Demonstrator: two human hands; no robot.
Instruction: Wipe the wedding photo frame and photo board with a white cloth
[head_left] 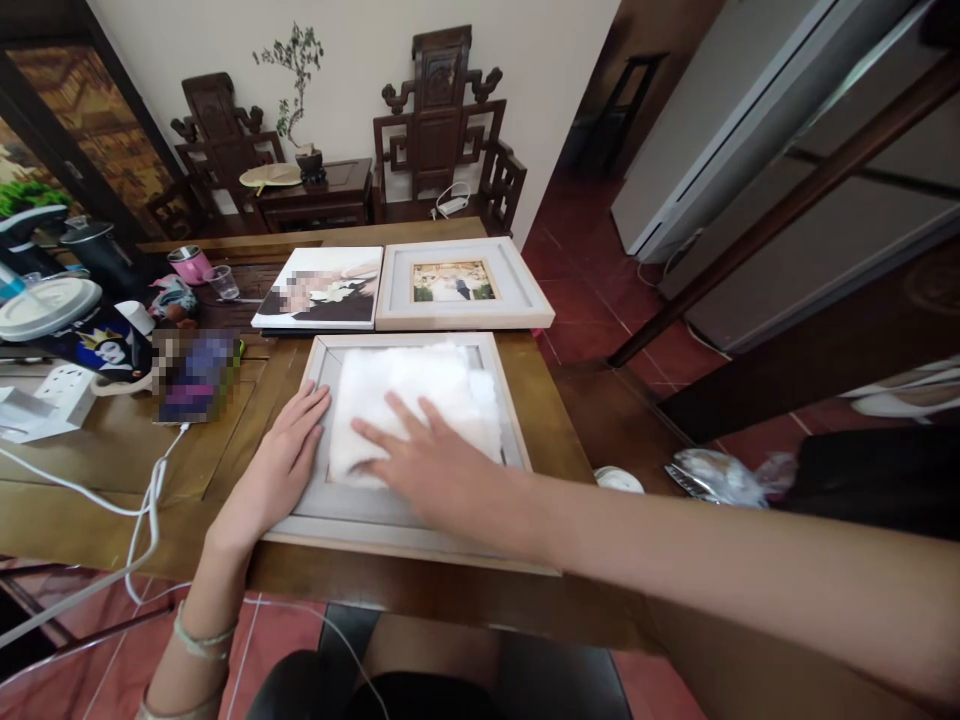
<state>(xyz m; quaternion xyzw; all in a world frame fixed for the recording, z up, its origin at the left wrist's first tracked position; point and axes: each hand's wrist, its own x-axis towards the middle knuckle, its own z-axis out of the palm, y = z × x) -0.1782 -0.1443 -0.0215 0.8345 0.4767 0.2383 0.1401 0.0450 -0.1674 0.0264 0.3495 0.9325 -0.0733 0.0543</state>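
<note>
A light wooden picture frame (345,530) lies flat near the front edge of the table. Over its middle a white cloth (420,375) is spread, covering most of what the frame holds. My right hand (431,455) presses down on the cloth with its fingers spread. At the frame's left side rests my left hand (289,450), its fingers stretched along the edge and touching it. Behind this frame are a second framed photo (454,282) and a white-edged photo panel (322,290), side by side.
A phone (199,380) on a white charging cable (154,490) lies to the left. Near it stand a large lidded cup (82,325), a power strip (60,395), a pink mug (190,264) and a small clear cup (223,282). The table's right edge drops to a red tiled floor (577,275).
</note>
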